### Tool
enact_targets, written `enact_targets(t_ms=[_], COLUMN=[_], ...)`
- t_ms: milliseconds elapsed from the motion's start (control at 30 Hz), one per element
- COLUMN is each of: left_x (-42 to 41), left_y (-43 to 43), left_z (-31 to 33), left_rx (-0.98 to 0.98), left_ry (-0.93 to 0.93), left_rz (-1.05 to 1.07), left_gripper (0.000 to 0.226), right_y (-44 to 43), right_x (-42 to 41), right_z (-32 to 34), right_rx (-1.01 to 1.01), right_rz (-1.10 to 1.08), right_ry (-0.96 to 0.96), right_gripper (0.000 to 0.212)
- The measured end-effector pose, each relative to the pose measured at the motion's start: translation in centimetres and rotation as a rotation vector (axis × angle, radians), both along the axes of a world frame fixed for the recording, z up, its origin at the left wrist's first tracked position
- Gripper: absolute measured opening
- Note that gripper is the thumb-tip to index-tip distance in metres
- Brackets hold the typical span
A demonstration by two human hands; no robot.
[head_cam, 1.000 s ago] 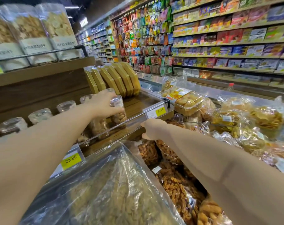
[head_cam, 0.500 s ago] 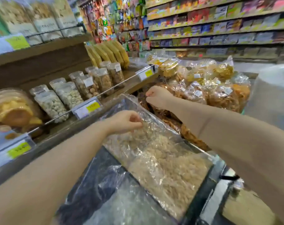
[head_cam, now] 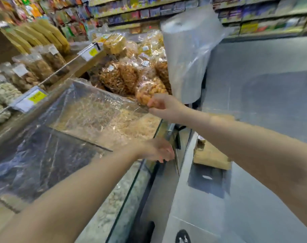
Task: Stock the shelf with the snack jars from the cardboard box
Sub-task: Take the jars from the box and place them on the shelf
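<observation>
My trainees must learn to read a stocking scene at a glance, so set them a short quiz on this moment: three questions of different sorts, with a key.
1. True or false: the left hand is empty, its fingers relaxed.
2. Where is the cardboard box?
A) on the top shelf
B) low down, to the right of the display bin
C) on top of the snack bags
3. Fill in: the price tag on the shelf rail has a ____ sticker.

Key: 1 true; 2 B; 3 yellow.
</observation>
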State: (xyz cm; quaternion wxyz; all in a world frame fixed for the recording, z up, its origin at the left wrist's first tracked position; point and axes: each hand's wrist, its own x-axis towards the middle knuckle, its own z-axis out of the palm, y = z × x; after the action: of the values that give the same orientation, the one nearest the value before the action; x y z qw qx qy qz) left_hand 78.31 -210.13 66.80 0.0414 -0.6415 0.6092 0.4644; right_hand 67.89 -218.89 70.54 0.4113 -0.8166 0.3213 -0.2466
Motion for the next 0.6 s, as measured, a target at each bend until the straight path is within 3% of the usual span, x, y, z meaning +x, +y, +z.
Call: enact_targets(t_ms=[167, 400, 600], left_x=[-9.0, -22.3, -30.4], left_y=[-1.8, -3.4, -4.8], left_z=[-5.4, -12.9, -17.5], left_rx=[0.028, 0.0, 0.051], left_ry=[0.035, -0.045, 0.005], left_rz=[0.061, 0.085, 0.068], left_gripper=[0.015, 0.013, 0.008], right_y=[-0.4, -2.8, -4.8], right_x=[-11.7, -32.9, -45.7], right_z=[-4.4, -13.8, -18.7], right_rx=[0.08, 0.502, 0.58], right_rz=[-0.12, -0.495, -0.777], right_ry=[0.095, 0.086, 0.156], right_gripper=[0.019, 0.017, 0.018])
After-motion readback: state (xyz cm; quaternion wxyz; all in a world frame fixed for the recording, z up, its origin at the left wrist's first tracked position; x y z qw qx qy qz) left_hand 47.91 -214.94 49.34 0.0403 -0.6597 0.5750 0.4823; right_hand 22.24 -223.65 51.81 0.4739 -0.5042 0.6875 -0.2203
